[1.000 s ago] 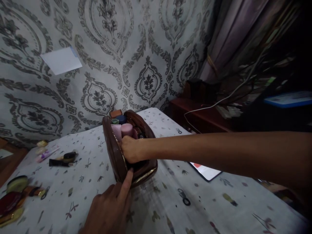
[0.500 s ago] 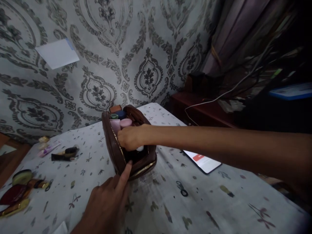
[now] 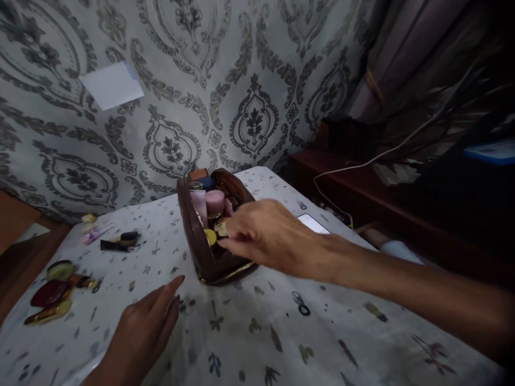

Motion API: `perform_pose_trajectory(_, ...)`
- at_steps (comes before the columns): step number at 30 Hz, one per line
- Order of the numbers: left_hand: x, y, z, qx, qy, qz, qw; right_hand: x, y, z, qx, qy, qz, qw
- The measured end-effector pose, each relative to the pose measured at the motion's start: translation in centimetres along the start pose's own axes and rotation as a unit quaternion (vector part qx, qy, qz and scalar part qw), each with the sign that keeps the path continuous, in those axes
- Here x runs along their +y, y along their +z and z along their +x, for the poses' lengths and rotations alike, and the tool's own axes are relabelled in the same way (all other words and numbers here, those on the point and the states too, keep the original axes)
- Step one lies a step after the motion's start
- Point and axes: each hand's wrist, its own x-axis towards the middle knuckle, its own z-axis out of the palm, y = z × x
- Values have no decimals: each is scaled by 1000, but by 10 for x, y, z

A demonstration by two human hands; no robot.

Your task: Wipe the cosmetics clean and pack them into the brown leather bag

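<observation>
A brown zippered pouch (image 3: 189, 230) stands unzipped on the patterned tablecloth, packed with cosmetics. Inside it are a pink round container (image 3: 215, 201), a pale pink packet (image 3: 199, 205), a yellow round cap (image 3: 210, 237) and a dark blue item (image 3: 208, 183). My right hand (image 3: 257, 230) is over the pouch's right side, fingers curled in. A gold-coloured piece (image 3: 221, 227) shows by its fingertips; whether they grip it is unclear. Left of the pouch, apart from it, my left hand (image 3: 147, 319) hovers low over the cloth with its index finger stretched out.
At the left lie a dark red compact (image 3: 49, 294), a green round container (image 3: 60, 270), a gold tube (image 3: 48, 313) and black tubes (image 3: 116, 245). A phone (image 3: 314, 223) with a lit screen is partly behind my right arm. A white cable (image 3: 374, 159) crosses a reddish-brown surface (image 3: 322, 166).
My right hand has lifted from deep inside the pouch toward its right side. My left hand has drawn away from the pouch's front edge, down and left. The view has shifted slightly.
</observation>
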Motion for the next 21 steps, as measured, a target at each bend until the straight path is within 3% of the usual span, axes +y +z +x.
perform_pose_trajectory(4, -19, -5, -16, -9, -60, 41, 997, -22, 24, -29, -15, -97, 87, 991)
perform_pose_trajectory(7, -48, -15, -34, -42, -161, 71, 984, -35, 51, -49, -43, -129, 157, 978)
perform_pose_trajectory(13, -147, -58, -77, -38, -433, 109, 894, -62, 101, -68, -59, -84, 255, 961)
perform_pose_trajectory(17, -215, -81, -93, -26, -536, 118, 835, -87, 110, -63, -80, -82, 292, 949)
perform_pose_trajectory(21, -262, -82, -89, -53, -575, 88, 812, -107, 119, -54, -104, -81, 299, 945)
